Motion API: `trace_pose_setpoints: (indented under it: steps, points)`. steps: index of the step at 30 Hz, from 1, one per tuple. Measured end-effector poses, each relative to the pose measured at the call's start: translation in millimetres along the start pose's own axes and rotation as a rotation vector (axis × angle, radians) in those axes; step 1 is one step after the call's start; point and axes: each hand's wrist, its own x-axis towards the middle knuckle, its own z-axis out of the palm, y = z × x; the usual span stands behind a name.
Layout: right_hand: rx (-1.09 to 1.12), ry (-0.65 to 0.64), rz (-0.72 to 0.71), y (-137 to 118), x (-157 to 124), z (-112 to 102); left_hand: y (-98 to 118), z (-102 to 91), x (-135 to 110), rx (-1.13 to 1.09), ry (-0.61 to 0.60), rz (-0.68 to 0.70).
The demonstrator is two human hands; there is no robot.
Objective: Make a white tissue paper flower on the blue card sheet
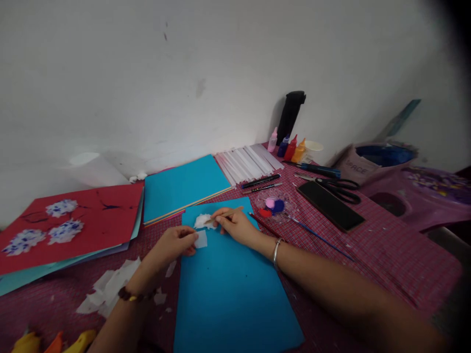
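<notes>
A blue paper sheet [228,289] lies in front of me on the red checked cloth. My left hand [172,245] pinches a small white paper piece [201,239] over the sheet's upper left part. My right hand [235,225] is closed on a thin wooden stick [230,214], its tip pressed against a crumpled white tissue tuft [201,220] at the sheet's top left corner.
A red sheet with white-and-blue tissue flowers [59,228] lies at left, a stack of blue paper [184,186] behind. White strips [246,164], pens, a paint palette [274,205], paint bottles [290,147], scissors [340,189], a black phone [329,206] and torn white scraps [110,289] lie around.
</notes>
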Motion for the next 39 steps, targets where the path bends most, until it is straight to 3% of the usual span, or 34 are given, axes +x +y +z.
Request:
trace_pose_setpoints:
  steps: [6,9,17,21,27,33,39]
  points:
    - [-0.011,0.007,0.030,2,1,0,-4,1.9,6,0.393,0.232,0.509]
    - [-0.005,0.004,0.022,1,1,0,-6,0.5,14,0.429,0.266,0.617]
    - [0.065,0.049,0.027,1,-1,0,-13,10.0,34,0.356,0.322,0.519]
    - [0.078,0.124,-0.075,-2,-9,-1,-13,11.8,34,0.319,0.318,0.494]
    - [-0.295,-0.040,-0.220,-7,-16,1,-10,9.2,31,0.205,0.244,0.438]
    - [-0.424,-0.056,-0.356,-4,-15,2,-9,-0.5,31,0.028,0.208,0.421]
    - [-0.876,-0.258,-0.487,-10,-26,0,-16,-7.1,35,0.282,0.207,0.526]
